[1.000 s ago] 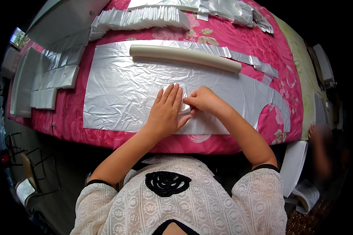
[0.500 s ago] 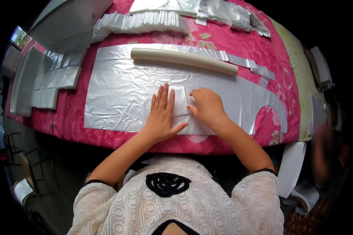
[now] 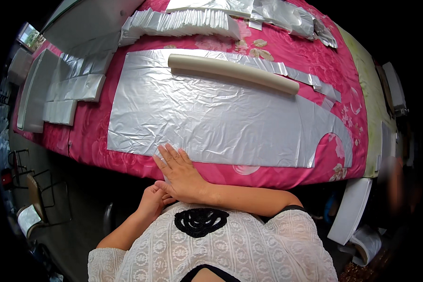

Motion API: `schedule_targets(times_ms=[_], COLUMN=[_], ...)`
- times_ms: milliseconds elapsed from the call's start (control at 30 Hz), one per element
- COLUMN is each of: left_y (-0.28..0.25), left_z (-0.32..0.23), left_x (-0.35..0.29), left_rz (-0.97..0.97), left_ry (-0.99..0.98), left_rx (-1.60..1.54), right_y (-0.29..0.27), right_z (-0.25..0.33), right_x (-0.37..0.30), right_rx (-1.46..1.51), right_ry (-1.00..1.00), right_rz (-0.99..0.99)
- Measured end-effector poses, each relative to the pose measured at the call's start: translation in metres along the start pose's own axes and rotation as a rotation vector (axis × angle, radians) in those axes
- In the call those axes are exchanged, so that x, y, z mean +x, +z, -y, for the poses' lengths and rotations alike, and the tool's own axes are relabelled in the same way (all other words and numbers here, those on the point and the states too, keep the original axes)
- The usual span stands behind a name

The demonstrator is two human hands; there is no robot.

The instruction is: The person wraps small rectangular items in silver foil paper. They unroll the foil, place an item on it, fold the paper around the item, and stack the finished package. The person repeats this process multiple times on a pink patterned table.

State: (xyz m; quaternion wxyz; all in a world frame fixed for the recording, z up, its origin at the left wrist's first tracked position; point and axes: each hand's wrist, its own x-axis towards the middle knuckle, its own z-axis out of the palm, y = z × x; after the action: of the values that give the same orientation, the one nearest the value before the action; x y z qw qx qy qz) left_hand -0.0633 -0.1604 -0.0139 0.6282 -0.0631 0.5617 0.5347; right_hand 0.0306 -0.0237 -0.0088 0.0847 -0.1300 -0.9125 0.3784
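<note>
Your silvery plastic sheet [image 3: 211,122] lies spread and unfolded on the pink floral tablecloth [image 3: 91,152], a cream tube [image 3: 232,73] on it; beyond, folded packets [image 3: 181,26] stand finished. Your right hand [image 3: 182,177] spreads its fingers at the near edge — your left hand [image 3: 150,202] curls beside it, contents unclear.

The table [image 3: 268,176] is covered by a pink floral cloth [image 3: 91,123], with a yellowish band [image 3: 369,98] seen along the right end. A crinkled silver sheet [image 3: 211,113] is laid flat near the front edge. Behind it, a long row of packets [image 3: 183,26] and some crumpled film [image 3: 286,19] are set out. Packet stacks [image 3: 60,112] and a white box [image 3: 35,91] are placed at the left.
</note>
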Motion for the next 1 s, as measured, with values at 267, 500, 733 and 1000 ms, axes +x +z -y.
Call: schedule_targets(times_ms=[267,500,733,1000], left_y=[0.03,0.051,0.065,0.056], left_z=[-0.057,-0.083,-0.074,-0.074], left_x=[-0.015,-0.004,0.002,0.003], left_rz=[-0.036,-0.024,0.111,0.051], left_ry=[0.703,1.152,1.092,1.098], left_rx=[1.349,1.221,1.205,1.227], right_y=[-0.058,-0.202,-0.262,-0.254], right_z=[-0.025,-0.119,-0.26,-0.215], right_x=[-0.005,0.031,0.119,0.109], right_rx=[-0.374,0.517,0.761,-0.513], right_ry=[-0.33,0.27,0.718,0.776], right_rz=[0.117,-0.515,-1.013,-0.622])
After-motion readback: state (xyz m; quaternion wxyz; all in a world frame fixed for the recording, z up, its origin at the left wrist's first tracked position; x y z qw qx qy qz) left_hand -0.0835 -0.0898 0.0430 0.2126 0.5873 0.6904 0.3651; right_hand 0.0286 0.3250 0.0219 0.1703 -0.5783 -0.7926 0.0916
